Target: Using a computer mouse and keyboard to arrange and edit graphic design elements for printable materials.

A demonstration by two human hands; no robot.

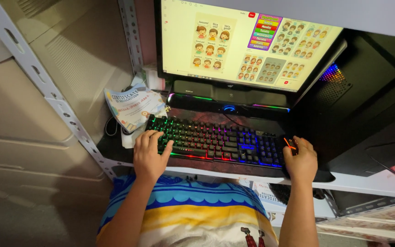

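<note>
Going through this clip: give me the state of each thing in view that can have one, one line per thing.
monitor: on, showing a page of cartoon picture cards.
keyboard: backlit in rainbow colours.
speaker bar: lit along its edge.
computer tower: coloured light glowing inside.
left hand: resting on the keyboard's left end.
right hand: cupped over a mouse, mostly hidden.
paper certificate: curled, propped beside the keyboard.

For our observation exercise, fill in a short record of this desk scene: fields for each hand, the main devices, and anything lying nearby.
left hand: left hand rests on the left end of the backlit keyboard
right hand: right hand covers a computer mouse beside the keyboard
screen: monitor showing cartoon picture charts
below screen: soundbar with coloured lights
right of screen: computer tower
left of keyboard: crumpled paper certificate
</note>
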